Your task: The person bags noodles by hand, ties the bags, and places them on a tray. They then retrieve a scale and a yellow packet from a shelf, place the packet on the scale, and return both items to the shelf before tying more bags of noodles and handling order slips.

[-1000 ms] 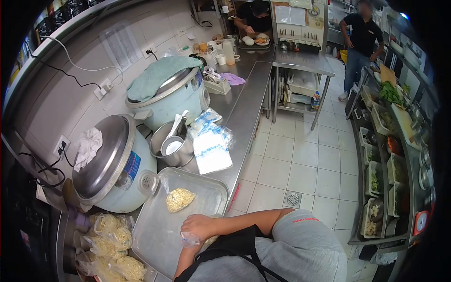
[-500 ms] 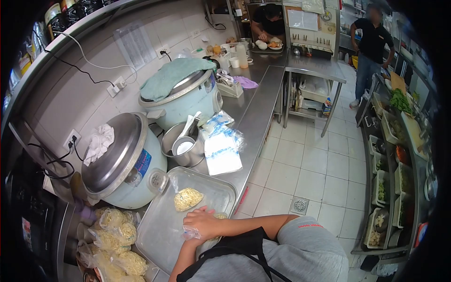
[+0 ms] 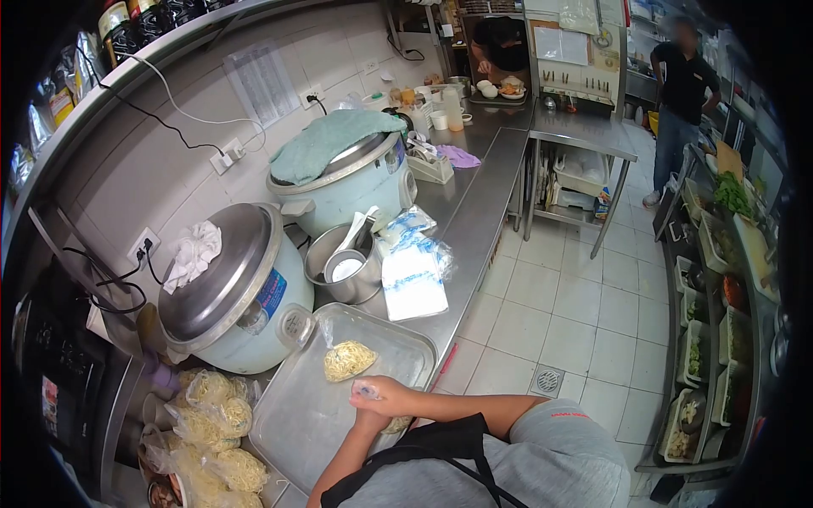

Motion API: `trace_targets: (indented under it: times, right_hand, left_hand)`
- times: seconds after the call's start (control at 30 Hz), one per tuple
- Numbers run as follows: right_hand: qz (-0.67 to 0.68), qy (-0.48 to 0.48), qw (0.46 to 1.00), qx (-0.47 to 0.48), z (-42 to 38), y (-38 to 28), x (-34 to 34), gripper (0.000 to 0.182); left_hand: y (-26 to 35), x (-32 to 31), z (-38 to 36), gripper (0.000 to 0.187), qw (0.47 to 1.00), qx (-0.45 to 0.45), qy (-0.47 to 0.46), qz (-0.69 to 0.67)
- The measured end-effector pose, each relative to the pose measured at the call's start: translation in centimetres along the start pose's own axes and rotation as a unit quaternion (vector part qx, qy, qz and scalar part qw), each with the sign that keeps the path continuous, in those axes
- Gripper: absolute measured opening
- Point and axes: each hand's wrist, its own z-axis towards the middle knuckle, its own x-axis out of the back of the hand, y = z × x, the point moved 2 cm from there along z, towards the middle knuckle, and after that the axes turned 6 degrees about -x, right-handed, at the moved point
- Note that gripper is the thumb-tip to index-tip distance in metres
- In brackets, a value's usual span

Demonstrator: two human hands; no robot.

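Observation:
My right hand is closed, with a bit of clear plastic showing at its fingers. My left hand meets it from below, its fingers mostly hidden. Both are above a metal tray. Partly covered by my right forearm, a bag of noodles shows beside my wrists. Another clear bag of yellow noodles lies on the tray just above my hands in view, its plastic top loose and pointing up.
More noodle bags are piled left of the tray. Behind stand two large cookers, a metal pot and plastic bags. A person stands at the back right; another leans over the far counter.
My right hand's fingers have gone from spread out to curled together, and my hands are closer to each other. The whole view has shifted slightly, moving the scene to the right.

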Motion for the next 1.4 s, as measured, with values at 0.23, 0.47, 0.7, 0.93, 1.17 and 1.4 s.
trace_targets:
  times: [0.23,0.47,0.7,0.93,1.17,1.4]
  right_hand:
    - [-0.009,-0.068,0.997,0.031,-2.2,3.7,1.5,0.100]
    - [-0.112,-0.216,0.967,-0.081,-2.4,-0.4,2.8,0.100]
    - [-0.205,-0.140,0.969,0.002,-0.7,7.3,-0.7,0.033]
    - [-0.217,-0.033,0.972,0.089,-0.4,6.9,-0.7,0.025]
    - [-0.225,0.036,0.932,0.283,-0.9,-0.1,1.0,0.020]
    - [-0.270,-0.072,0.929,0.241,-0.9,-2.1,-0.2,0.019]
  left_hand:
    - [1.6,1.6,1.1,0.006,0.958,0.142,0.049,-0.243]
    - [4.1,3.2,0.4,0.004,0.954,0.025,0.149,-0.259]
    - [6.4,6.1,1.9,0.012,0.949,-0.181,0.102,-0.236]
    - [5.7,8.5,2.7,0.023,0.936,-0.023,0.134,-0.325]
    - [0.6,7.0,0.3,0.052,0.967,0.063,-0.086,-0.232]
    - [2.3,6.6,-0.7,0.035,0.901,0.033,-0.222,-0.371]
